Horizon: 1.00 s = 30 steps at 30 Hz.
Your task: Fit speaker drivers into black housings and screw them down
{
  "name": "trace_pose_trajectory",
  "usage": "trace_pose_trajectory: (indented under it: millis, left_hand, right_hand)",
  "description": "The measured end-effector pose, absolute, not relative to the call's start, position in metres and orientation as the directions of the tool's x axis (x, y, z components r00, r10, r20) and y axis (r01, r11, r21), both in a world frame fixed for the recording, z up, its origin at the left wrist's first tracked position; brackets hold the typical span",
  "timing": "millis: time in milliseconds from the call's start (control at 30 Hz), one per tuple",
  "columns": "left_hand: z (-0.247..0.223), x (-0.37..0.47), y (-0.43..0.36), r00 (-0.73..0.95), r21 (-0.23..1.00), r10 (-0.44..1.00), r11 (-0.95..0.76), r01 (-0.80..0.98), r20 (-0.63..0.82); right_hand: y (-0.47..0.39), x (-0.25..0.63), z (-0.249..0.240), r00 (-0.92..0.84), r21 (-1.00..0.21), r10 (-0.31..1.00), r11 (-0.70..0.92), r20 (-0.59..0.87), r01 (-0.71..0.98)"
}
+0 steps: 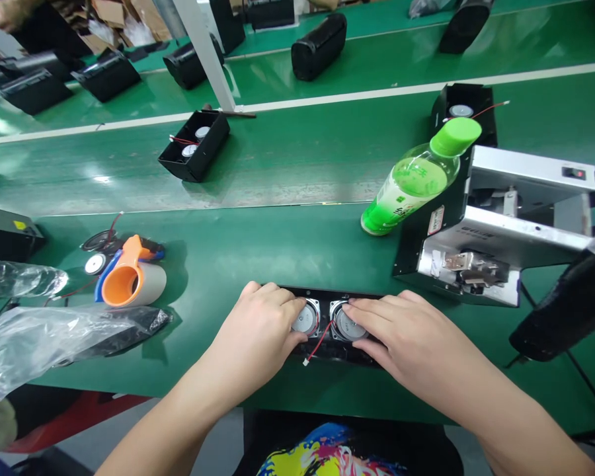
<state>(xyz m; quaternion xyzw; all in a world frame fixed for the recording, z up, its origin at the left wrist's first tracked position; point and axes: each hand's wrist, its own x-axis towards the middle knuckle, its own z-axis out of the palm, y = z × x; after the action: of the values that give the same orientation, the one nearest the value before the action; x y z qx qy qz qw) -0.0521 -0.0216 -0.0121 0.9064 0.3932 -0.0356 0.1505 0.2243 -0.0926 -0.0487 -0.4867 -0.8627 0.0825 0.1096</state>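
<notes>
Lower centre: speakers (348,327) side by side in a panel (347,353) on the table (218,251). Centre left: tape dispenser (151,285) behind a bag (69,334). Centre right: bottle (410,182), left of a machine (520,231).

Two hands (264,322) on one panel (340,352), two speakers (348,326) there; two open boxes (208,153), one green bottle (410,185), one tape dispenser (151,284).

Left hand (262,327) and right hand (406,330) apparently grip two speakers (348,325)

Markings on btl. (409,188), machine panel (520,235) and side sticker (436,220) were present but illegible; no txt. or nos. could be read.
</notes>
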Motion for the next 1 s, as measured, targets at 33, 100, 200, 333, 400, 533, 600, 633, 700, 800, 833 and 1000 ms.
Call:
trace_pose_trajectory:
  millis: [33, 100, 200, 333, 400, 533, 600, 633, 700, 800, 833, 1000]
  left_hand:
    - [-0.012, -0.052, -0.022, 0.690, 0.245, 0.701, -0.648, 0.722, -0.179]
    - [-0.013, -0.052, -0.021, 0.688, 0.238, 0.702, -0.647, 0.724, -0.184]
    - [-0.012, -0.050, -0.021, 0.678, 0.225, 0.707, -0.640, 0.734, -0.201]
    - [-0.011, -0.049, -0.018, 0.678, 0.220, 0.705, -0.641, 0.735, -0.210]
    - [-0.010, -0.049, -0.017, 0.684, 0.218, 0.695, -0.649, 0.729, -0.220]
    - [-0.011, -0.050, -0.018, 0.690, 0.223, 0.694, -0.653, 0.724, -0.207]
    - [-0.012, -0.051, -0.021, 0.688, 0.236, 0.700, -0.648, 0.725, -0.192]
    - [-0.013, -0.050, -0.023, 0.685, 0.244, 0.704, -0.643, 0.726, -0.186]
    - [-0.014, -0.050, -0.025, 0.679, 0.264, 0.711, -0.630, 0.730, -0.183]
    - [-0.015, -0.051, -0.024, 0.673, 0.296, 0.716, -0.612, 0.733, -0.186]
    - [-0.016, -0.051, -0.023, 0.673, 0.308, 0.716, -0.609, 0.731, -0.184]
    - [-0.017, -0.059, -0.021, 0.658, 0.395, 0.745, -0.576, 0.716, -0.108]
  right_hand:
    - [-0.093, 0.224, -0.049, -0.501, -0.253, 0.859, 0.511, 0.109, 0.822]
    - [-0.093, 0.225, -0.050, -0.497, -0.258, 0.861, 0.507, 0.107, 0.822]
    - [-0.093, 0.225, -0.051, -0.494, -0.267, 0.863, 0.503, 0.105, 0.822]
    - [-0.092, 0.224, -0.050, -0.492, -0.279, 0.866, 0.496, 0.089, 0.823]
    - [-0.092, 0.223, -0.049, -0.489, -0.284, 0.868, 0.491, 0.081, 0.824]
    - [-0.092, 0.224, -0.047, -0.478, -0.296, 0.875, 0.477, 0.072, 0.828]
    - [-0.093, 0.225, -0.047, -0.477, -0.295, 0.876, 0.476, 0.073, 0.829]
    - [-0.094, 0.225, -0.048, -0.478, -0.293, 0.875, 0.478, 0.075, 0.828]
    - [-0.094, 0.225, -0.049, -0.479, -0.290, 0.874, 0.481, 0.081, 0.828]
    - [-0.091, 0.223, -0.052, -0.472, -0.286, 0.876, 0.479, 0.098, 0.830]
    - [-0.090, 0.223, -0.051, -0.473, -0.287, 0.875, 0.481, 0.104, 0.828]
    - [-0.101, 0.239, -0.034, -0.456, -0.336, 0.871, 0.491, 0.181, 0.804]
